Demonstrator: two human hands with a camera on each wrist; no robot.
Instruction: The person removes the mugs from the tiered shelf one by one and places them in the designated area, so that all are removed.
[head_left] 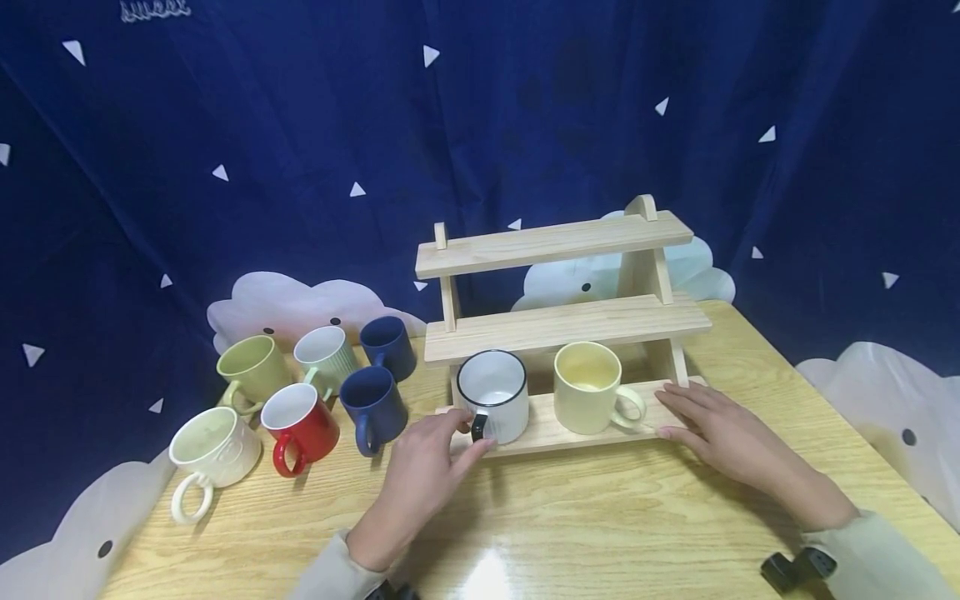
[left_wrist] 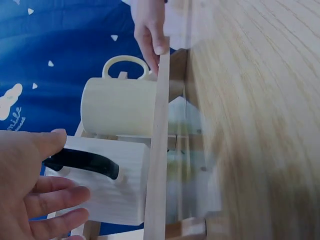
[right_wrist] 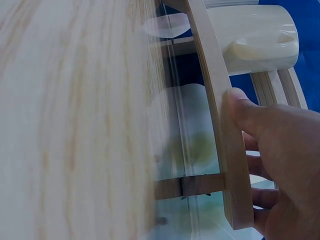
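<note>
A white mug (head_left: 491,392) with a black rim and black handle stands upright at the left of the wooden rack's bottom shelf (head_left: 540,433). My left hand (head_left: 427,454) pinches its handle (left_wrist: 87,162) between thumb and index finger; the other fingers lie beside the mug's wall. To its right, on the same board, sits a pale yellow mug (head_left: 585,392), handle facing right. At the board's right end my right hand (head_left: 727,433) grips the edge, thumb (right_wrist: 240,102) on the front face and fingers behind it, partly hidden.
Two higher shelves, the middle (head_left: 570,325) and the top (head_left: 555,246), rise behind the mugs. Left of the rack stand several mugs on the table (head_left: 600,525), including a red mug (head_left: 311,433), a cream mug (head_left: 225,454) and a dark blue mug (head_left: 378,408). A blue curtain (head_left: 337,100) hangs behind.
</note>
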